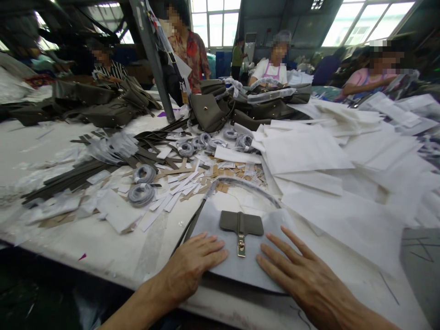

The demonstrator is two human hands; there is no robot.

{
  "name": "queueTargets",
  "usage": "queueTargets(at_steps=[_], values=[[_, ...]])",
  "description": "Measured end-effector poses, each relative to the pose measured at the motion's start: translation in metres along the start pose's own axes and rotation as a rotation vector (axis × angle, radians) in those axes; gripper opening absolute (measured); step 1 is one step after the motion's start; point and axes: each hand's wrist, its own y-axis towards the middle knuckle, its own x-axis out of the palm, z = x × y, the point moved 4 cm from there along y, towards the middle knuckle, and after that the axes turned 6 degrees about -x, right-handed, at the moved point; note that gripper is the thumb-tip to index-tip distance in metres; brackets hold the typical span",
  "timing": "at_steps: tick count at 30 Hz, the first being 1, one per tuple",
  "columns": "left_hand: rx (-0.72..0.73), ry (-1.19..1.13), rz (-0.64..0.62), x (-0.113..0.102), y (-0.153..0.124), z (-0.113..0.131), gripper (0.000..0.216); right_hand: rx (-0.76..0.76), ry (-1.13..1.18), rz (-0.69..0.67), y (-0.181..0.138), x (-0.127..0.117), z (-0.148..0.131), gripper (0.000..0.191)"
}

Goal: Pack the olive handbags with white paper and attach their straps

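A handbag (240,275) lies flat at the table's front edge, its front covered by a pale translucent sheet (209,215). Through the sheet's cut-out shows a dark olive flap tab (241,223) with a gold clasp (241,247). The bag's handle (245,183), wrapped in clear plastic, arches away from me. My left hand (195,259) rests flat on the sheet left of the clasp, fingers stretched and close together. On the right side my right hand (295,263) presses the sheet with fingers spread. Neither hand grips anything.
White sheets (305,149) are heaped to the right. Coiled straps (140,195), dark strips (72,178) and paper scraps (182,183) lie at left and centre. Behind them are olive bags (209,112) and a metal post (154,59). Several people work across the table.
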Motion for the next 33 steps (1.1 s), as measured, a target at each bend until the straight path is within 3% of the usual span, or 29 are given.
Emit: queueTargets(at_steps=[3,6,9,13,15,18,21,24,29,33], values=[[-0.059,-0.067,-0.072,-0.013,0.005,0.006,0.047,0.07,0.108,-0.057,-0.016,0.011,0.01,0.074],[-0.067,0.047,-0.129,-0.014,0.009,0.019,0.058,0.154,0.244,-0.112,-0.026,0.011,0.026,0.059],[-0.074,0.16,-0.167,-0.002,0.009,0.027,0.064,0.182,0.303,-0.129,-0.028,-0.01,0.029,0.059],[-0.078,0.239,-0.179,0.018,0.004,0.025,0.058,0.152,0.201,0.003,-0.005,-0.047,0.005,0.078],[-0.075,0.268,-0.136,0.022,0.001,0.023,0.057,0.095,0.102,0.09,0.014,-0.047,-0.013,0.083],[-0.066,0.287,-0.067,0.022,-0.003,0.023,0.052,-0.033,-0.115,0.198,0.037,-0.013,-0.038,0.073],[-0.04,0.335,0.032,0.018,-0.004,0.027,0.043,-0.045,-0.288,0.229,0.042,0.032,-0.045,0.061],[0.044,0.404,0.215,0.01,0.0,0.039,0.035,-0.061,-0.452,0.261,0.035,0.054,-0.043,0.045],[0.134,0.498,0.437,0.013,0.011,0.059,0.036,-0.143,-0.541,0.293,0.027,0.051,-0.029,0.038],[0.087,0.547,0.535,0.03,0.011,0.057,0.034,-0.268,-0.353,0.217,0.023,0.03,-0.015,0.039]])
